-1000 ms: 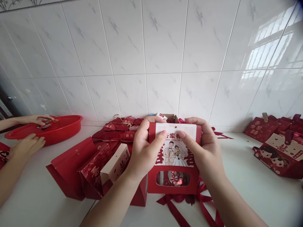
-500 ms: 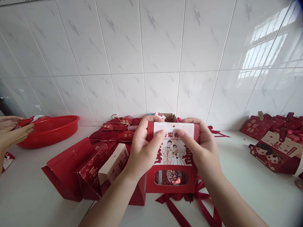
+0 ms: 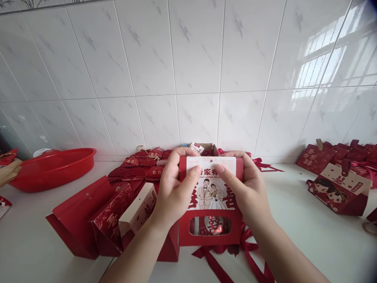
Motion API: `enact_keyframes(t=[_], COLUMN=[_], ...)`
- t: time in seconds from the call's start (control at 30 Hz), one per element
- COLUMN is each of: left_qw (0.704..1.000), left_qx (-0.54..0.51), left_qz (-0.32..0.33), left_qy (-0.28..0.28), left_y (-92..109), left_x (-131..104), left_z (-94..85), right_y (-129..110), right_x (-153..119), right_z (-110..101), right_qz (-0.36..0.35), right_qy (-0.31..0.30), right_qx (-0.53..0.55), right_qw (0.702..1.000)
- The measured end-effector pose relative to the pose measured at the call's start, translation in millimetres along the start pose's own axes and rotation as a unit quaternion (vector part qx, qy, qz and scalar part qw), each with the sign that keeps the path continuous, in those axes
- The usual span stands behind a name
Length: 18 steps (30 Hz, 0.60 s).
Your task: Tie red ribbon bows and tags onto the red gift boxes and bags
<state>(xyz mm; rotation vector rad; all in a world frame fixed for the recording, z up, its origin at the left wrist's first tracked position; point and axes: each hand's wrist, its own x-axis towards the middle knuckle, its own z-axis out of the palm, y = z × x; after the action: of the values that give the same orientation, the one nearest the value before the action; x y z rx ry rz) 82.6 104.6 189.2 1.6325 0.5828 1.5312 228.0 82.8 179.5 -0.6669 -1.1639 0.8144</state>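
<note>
Between both hands stands a red gift box [image 3: 184,232] with a white flap printed with a bride and groom and an oval window showing wrapped items. My left hand [image 3: 178,188] grips its left upper side, thumb on the flap. The right upper side is held by my right hand [image 3: 249,184], its thumb also pressed on the flap near the small hole. Dark red ribbons [image 3: 249,245] lie on the table below and right of the box. Just left of my left arm stand several red boxes, one with a cream top [image 3: 137,208].
A red basin [image 3: 55,169] sits at the left, with another person's hand [image 3: 10,173] beside it. Tied red packets [image 3: 132,169] and an open carton [image 3: 207,148] are at the back. Finished-looking boxes [image 3: 332,188] crowd the right side. A tiled wall rises behind.
The view has shifted slightly, and the other person's hand at the left has moved outward from the basin. Both my hands keep the same hold on the box.
</note>
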Motion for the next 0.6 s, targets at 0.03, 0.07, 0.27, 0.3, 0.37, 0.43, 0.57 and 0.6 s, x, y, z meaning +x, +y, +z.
enact_keyframes(t=[0.03,0.07,0.27,0.3,0.37,0.43,0.57,0.6], left_qw=[1.0,1.0,0.999,0.999,0.999,0.999,0.998,0.998], left_qx=[0.003,0.003,-0.03,-0.025,-0.002,0.027,0.053,0.054], left_qz=[0.001,0.001,-0.028,-0.034,-0.042,-0.043,-0.033,-0.03], left_qy=[0.001,0.0,0.003,0.008,0.008,-0.002,-0.007,-0.003], left_y=[-0.1,-0.2,3.1,4.6,7.7,10.6,14.5,15.4], left_x=[0.0,-0.1,-0.1,0.2,0.9,1.3,-1.1,-2.0], left_z=[-0.2,-0.2,1.9,2.6,3.8,4.8,8.2,8.8], right_y=[0.0,0.1,2.7,2.8,2.2,0.8,-0.8,-0.3], right_x=[0.0,0.0,-0.6,-1.0,-1.8,-2.4,-2.7,-2.6], right_z=[0.2,0.4,1.1,1.0,0.4,-0.4,-1.0,-1.0], right_qz=[0.001,0.003,-0.024,-0.027,-0.028,-0.027,-0.018,-0.014], right_qy=[-0.002,-0.003,0.005,0.003,-0.006,-0.016,-0.016,-0.014], right_qx=[0.002,0.003,0.016,0.022,0.034,0.034,0.002,-0.009], right_qw=[1.0,1.0,1.0,0.999,0.999,0.999,1.0,1.0])
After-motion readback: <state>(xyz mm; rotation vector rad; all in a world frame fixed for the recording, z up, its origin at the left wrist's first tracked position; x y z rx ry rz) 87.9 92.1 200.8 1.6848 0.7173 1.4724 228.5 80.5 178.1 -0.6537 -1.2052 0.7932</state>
